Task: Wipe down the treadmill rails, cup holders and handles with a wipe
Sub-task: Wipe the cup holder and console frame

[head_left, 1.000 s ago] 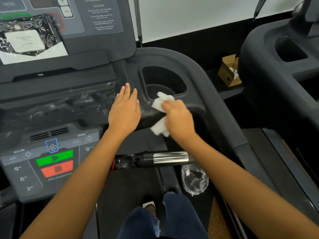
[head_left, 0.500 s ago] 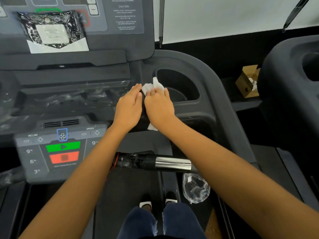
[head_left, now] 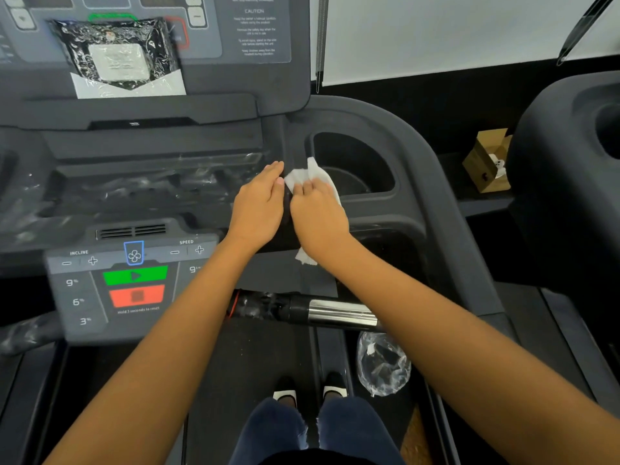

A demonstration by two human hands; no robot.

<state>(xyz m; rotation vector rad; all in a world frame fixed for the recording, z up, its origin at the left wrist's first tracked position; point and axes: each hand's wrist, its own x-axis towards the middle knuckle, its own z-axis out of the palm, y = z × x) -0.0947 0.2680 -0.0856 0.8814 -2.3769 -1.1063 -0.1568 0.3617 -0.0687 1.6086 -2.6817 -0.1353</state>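
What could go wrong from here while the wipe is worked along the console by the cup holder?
The left hand lies flat near the speed buttons and green start button; a slip might press one. The wipe is only partly under the right hand, so its loose end could drop into the cup holder.
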